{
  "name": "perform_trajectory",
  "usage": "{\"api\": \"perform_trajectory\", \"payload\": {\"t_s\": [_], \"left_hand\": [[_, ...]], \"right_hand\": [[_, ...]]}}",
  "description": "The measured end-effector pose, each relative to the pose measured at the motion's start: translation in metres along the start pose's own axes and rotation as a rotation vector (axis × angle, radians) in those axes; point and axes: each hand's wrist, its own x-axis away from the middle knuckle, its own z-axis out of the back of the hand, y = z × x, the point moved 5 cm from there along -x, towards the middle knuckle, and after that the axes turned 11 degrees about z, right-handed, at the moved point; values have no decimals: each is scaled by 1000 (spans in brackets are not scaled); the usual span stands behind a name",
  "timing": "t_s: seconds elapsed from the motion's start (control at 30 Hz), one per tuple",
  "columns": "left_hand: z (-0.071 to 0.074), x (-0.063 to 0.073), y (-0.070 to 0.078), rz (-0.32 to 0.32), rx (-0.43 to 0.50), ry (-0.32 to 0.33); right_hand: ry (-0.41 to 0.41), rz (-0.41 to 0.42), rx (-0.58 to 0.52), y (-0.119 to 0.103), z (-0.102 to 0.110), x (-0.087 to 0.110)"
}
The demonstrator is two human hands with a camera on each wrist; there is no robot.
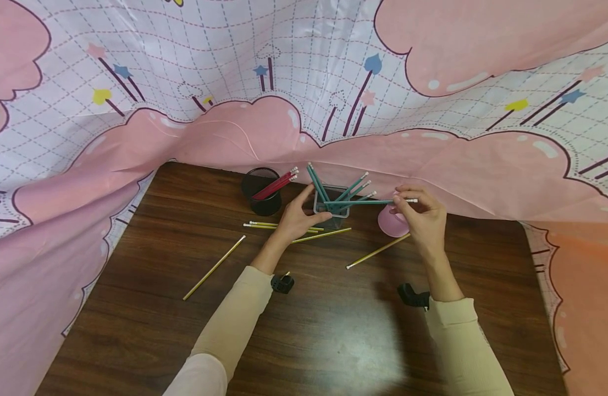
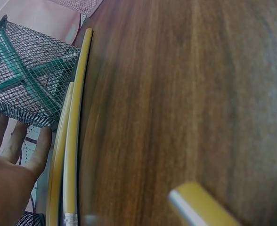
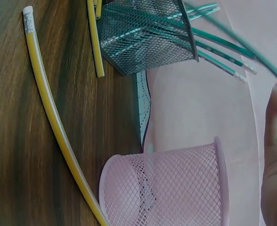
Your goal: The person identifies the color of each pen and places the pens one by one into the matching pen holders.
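A square black mesh pen holder (image 1: 337, 220) stands at the back of the table with several green pencils (image 1: 318, 184) leaning in it, eraser ends up. My left hand (image 1: 295, 221) holds it at the left, thumb along the front rim; in the left wrist view, fingertips (image 2: 44, 141) meet its mesh side. My right hand (image 1: 425, 217) pinches another green pencil (image 1: 360, 202) near its white eraser. That pencil lies nearly level, its far end over the holder's opening. Below the right hand stands a pink mesh cup (image 3: 176, 188), partly hidden by the hand in the head view.
Left of the holder, a round black mesh cup (image 1: 264, 207) holds several red pencils (image 1: 279, 184). Yellow pencils lie on the wooden table (image 1: 333, 330): one at left (image 1: 214, 268), one by the pink cup (image 1: 377, 251), others before the holder. A printed cloth (image 1: 235, 132) hangs behind.
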Motion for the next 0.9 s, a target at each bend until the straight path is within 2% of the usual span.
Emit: {"api": "perform_trajectory", "payload": {"t_s": [0.27, 0.57, 0.63, 0.8, 0.9], "left_hand": [[-1, -2, 0, 10, 1, -10], [0, -2, -1, 32, 8, -24], [0, -1, -1, 34, 13, -27], [0, -1, -2, 34, 15, -23], [0, -1, -2, 23, 9, -22]], "right_hand": [[-1, 12, 87, 6, -8, -5], [-41, -61, 83, -5, -29, -11], [-65, -80, 130, -7, -32, -11], [-126, -104, 252, -7, -30, -9], [-119, -88, 223, -1, -25, -7]]}}
